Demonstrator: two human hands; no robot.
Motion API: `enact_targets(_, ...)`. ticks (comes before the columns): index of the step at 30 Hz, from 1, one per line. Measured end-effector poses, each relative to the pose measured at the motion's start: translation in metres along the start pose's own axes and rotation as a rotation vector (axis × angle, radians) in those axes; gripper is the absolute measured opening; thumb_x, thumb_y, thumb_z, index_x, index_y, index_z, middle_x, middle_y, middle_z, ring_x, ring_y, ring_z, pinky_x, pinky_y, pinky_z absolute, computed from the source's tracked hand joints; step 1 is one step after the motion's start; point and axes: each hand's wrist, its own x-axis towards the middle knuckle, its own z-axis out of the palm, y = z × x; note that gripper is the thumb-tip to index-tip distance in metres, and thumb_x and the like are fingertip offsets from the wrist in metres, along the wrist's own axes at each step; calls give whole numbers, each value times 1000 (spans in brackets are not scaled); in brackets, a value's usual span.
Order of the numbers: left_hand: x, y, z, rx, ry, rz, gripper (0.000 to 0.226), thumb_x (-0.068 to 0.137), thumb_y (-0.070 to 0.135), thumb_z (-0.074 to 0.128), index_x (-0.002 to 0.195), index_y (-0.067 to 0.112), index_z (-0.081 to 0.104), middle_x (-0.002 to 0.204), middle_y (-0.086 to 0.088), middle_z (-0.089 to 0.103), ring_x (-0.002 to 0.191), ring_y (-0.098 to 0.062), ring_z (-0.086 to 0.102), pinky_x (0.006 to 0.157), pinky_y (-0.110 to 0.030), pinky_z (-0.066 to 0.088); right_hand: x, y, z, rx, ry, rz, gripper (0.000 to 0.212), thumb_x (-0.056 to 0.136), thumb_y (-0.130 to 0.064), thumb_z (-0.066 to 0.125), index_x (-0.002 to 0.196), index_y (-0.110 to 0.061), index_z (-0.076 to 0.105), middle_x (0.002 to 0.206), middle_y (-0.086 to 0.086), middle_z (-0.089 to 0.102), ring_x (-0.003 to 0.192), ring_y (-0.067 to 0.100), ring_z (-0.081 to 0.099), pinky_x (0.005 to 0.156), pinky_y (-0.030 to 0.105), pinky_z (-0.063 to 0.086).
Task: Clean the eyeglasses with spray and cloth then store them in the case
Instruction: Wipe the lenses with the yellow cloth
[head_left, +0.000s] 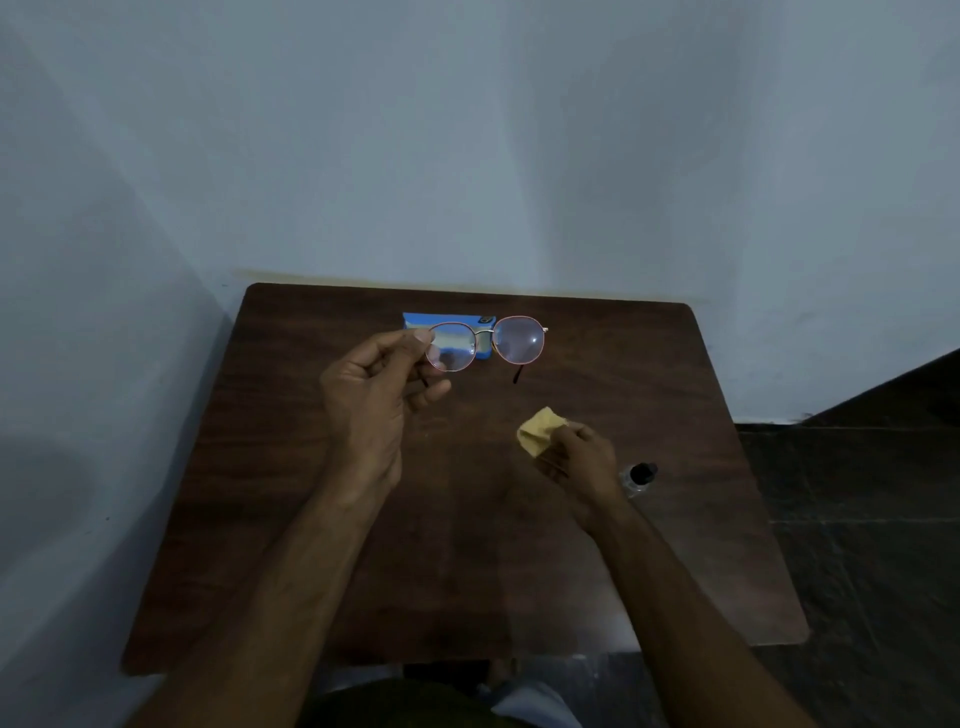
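Pale blue wall (519, 130), which fills the upper half of my head view, with dark tiled floor (857, 519) at the right. Brown wooden table (467, 571), its far edge against the wall. Left hand (371, 400), raised over the table, thumb and forefinger pinching the eyeglasses (519, 340) at the outer rim of one lens. I see the thin red frame held level above the tabletop with the lenses facing me and the temples open. Right hand (579, 460), lower and well apart from the left, fingers curled round a crumpled yellow cloth (537, 428). Blue case (415, 319), lying flat near the far edge, partly behind the lenses. Small clear spray bottle (638, 475) with a black cap, just beside my right wrist.
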Motion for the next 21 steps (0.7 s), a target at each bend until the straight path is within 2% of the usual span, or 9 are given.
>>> enact_targets(3, 3, 1, -1, 9, 17, -3, 14, 98, 8, 71, 90, 15, 81, 81, -6, 75, 71, -15, 69, 62, -26, 64, -32, -22, 4, 133, -126, 31, 11, 95, 1, 65, 89, -7, 70, 98, 19, 65, 90, 30, 64, 95, 50, 56)
enact_targets(5, 6, 1, -2, 1, 28, -9, 12, 98, 8, 71, 93, 13, 80, 80, -5, 75, 69, -13, 70, 62, -26, 63, -52, -36, 7, 218, -213, 51, 9, 95, 2, 65, 94, -6, 69, 101, 18, 68, 93, 29, 67, 103, 49, 55)
enact_targets(6, 6, 2, -2, -2, 35, -11, 11, 99, 7, 71, 94, 11, 80, 78, -4, 75, 68, -12, 69, 62, -26, 63, -60, -43, 8, 257, -245, 52, 10, 96, 3, 64, 98, -5, 69, 100, 16, 72, 93, 27, 71, 100, 46, 57)
enact_targets(8, 8, 3, -2, -5, 51, -13, 9, 99, 6, 70, 95, 9, 78, 76, -3, 74, 66, -11, 69, 62, -26, 64, -78, -57, 12, 309, -307, 34, 18, 97, 5, 61, 110, -2, 70, 101, 13, 78, 90, 22, 77, 84, 38, 66)
enact_targets(11, 7, 5, 0, -3, 55, -3, 8, 99, 6, 70, 99, 6, 78, 79, -6, 75, 67, -12, 69, 62, -26, 64, -95, -70, 15, 273, -320, -63, 26, 96, 8, 61, 118, -2, 70, 105, 11, 78, 86, 16, 77, 70, 27, 64)
enact_targets(14, 4, 6, 4, 6, 53, 4, 9, 98, 4, 70, 101, 3, 78, 87, -15, 74, 70, -14, 71, 61, -26, 64, -107, -83, 17, 151, -308, -233, 25, 94, 10, 63, 113, -4, 72, 102, 9, 78, 87, 16, 76, 68, 24, 62)
enact_targets(17, 1, 7, 9, 15, 53, 11, 8, 98, 5, 71, 100, 4, 79, 86, -15, 76, 68, -13, 72, 62, -27, 65, -119, -97, 21, 22, -281, -381, 24, 93, 10, 65, 101, -8, 78, 100, 9, 79, 91, 20, 76, 71, 25, 62)
enact_targets(21, -6, 9, 15, 1, 43, -4, 8, 97, 7, 72, 98, 8, 81, 87, -15, 78, 73, -18, 75, 63, -28, 65, -134, -111, 29, 106, -287, -379, 22, 96, 9, 57, 98, 0, 78, 100, 19, 80, 95, 30, 78, 75, 29, 65)
